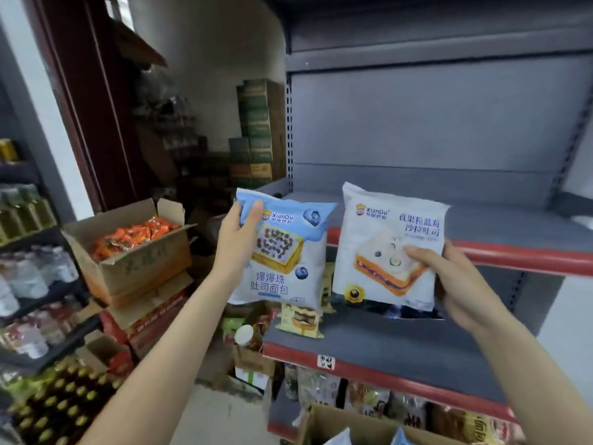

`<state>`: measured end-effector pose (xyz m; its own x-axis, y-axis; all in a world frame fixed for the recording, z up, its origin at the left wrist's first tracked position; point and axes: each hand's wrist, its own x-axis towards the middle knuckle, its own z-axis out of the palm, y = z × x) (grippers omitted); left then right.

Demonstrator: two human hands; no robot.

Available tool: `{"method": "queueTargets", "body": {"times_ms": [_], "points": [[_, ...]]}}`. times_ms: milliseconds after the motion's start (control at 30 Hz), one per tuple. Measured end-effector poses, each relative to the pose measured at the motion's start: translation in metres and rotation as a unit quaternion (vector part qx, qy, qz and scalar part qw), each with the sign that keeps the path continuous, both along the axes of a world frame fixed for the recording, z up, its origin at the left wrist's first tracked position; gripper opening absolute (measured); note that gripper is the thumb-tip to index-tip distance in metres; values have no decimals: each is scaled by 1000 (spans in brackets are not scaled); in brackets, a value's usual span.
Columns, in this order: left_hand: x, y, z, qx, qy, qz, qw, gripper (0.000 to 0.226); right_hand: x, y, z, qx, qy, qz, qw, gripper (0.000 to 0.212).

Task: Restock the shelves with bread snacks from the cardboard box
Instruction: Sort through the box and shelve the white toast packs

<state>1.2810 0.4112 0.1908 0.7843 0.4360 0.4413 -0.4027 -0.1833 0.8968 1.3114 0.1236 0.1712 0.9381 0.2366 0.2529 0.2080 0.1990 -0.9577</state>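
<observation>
Two packets up at once, one per hand: left hand pinching the blue-topped bread packet by its upper left corner, right hand clamped on the lower right edge of the white sandwich-bread packet, thumb across the front. Both held face-out at centre frame, level with the grey upper shelf behind its red rail – probably so labels can be read and lined up before setting down. More stock waiting in the cardboard box at bottom centre – a small yellow packet already lying on the shelf below.
</observation>
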Motion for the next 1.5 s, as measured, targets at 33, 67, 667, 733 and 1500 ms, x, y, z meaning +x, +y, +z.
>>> {"method": "queueTargets", "body": {"times_ms": [33,67,667,733,1500], "points": [[8,1,14,2,-16,-5,1000,20,10,5,13,17,-7,-11,1000,54],[17,2,27,6,-34,-8,999,20,20,10,25,34,-14,-23,999,43],[254,11,104,-75,-44,-134,987,10,164,58,95,48,-62,-154,985,36],[284,14,103,-66,-21,-141,988,20,187,62,92,36,-55,-149,987,37],[398,87,55,315,108,39,942,89,313,132,87,-46,3,-127,991,23]]}}
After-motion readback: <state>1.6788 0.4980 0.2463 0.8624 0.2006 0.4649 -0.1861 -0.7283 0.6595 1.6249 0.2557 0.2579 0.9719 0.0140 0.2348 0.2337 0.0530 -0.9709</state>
